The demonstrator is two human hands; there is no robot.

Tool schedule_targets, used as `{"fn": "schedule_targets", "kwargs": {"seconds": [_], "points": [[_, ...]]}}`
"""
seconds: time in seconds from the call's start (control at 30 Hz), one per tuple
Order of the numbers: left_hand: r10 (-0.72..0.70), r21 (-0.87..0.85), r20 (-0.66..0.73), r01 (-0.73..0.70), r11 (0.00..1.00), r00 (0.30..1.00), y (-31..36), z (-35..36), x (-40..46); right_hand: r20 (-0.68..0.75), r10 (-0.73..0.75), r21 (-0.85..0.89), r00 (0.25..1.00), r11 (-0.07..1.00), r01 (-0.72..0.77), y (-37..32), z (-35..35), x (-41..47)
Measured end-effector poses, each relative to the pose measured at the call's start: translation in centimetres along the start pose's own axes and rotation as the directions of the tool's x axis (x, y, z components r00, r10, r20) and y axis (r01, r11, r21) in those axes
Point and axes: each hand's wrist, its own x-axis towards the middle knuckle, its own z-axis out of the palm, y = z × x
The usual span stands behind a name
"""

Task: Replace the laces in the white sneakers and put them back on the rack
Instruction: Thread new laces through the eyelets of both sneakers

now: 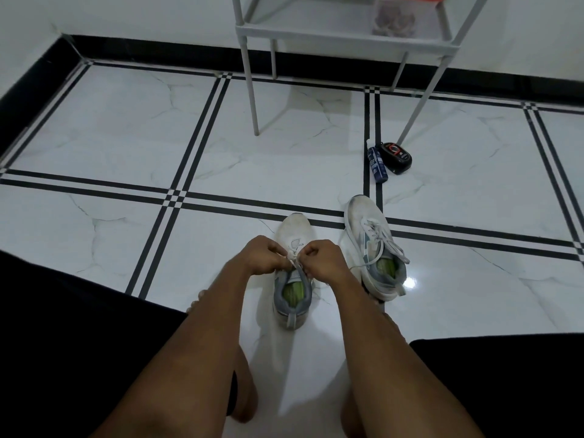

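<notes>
We see the rack [316,30] at twelve o'clock, the laced sneaker [373,248] at two. Our left hand [262,256] and right hand [322,260] pinch the lace [295,259] over the near sneaker [292,273]; uneven pulling could slip the knot.

A home, likely an entryway or hall: glossy white marble-look floor tiles [120,121] with black inlay lines, a black skirting board [158,49] along white walls, and at twelve o'clock a white metal shoe rack [331,36]; shoe-care bottles [390,159] lie at one o'clock.
</notes>
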Motion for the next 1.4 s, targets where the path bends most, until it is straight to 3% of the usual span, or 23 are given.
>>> {"fn": "schedule_targets", "kwargs": {"seconds": [0.17, 0.5, 0.7, 1.03, 1.27, 1.4], "points": [[-0.031, -0.158, -0.029, 0.026, 0.987, 0.999, -0.6, 0.6, -0.8, 0.024, -0.029, 0.023, 0.999, 0.999, 0.029, -0.1, 0.7, -0.2], [-0.049, -0.287, -0.044, 0.034, 0.957, 0.998, -1.7, 1.0, -0.5, 0.037, -0.060, -0.153, 0.997, 0.986, 0.065, -0.8, 0.9, 0.5], [-0.143, -0.455, 0.047, 0.149, 0.878, 0.989, -1.8, 1.0, -0.2, -0.019, -0.062, -0.106, 0.998, 0.993, 0.059, 0.6, 1.5, -0.1], [-0.025, -0.317, -0.066, 0.003, 0.948, 0.998, -3.5, 1.8, 0.9, -0.090, -0.125, -0.236, 0.988, 0.967, 0.101, 0.5, 2.8, -0.5], [0.008, -0.228, -0.107, -0.033, 0.973, 0.994, -3.5, 1.8, 1.9, -0.060, 0.002, 0.017, 0.998, 1.000, -0.001, 1.0, 2.6, 0.0], [-0.012, -0.292, -0.103, -0.019, 0.956, 0.995, -3.5, 1.9, 1.4, -0.052, 0.052, 0.141, 0.997, 0.989, -0.044, 0.8, 3.2, 0.0]]}}
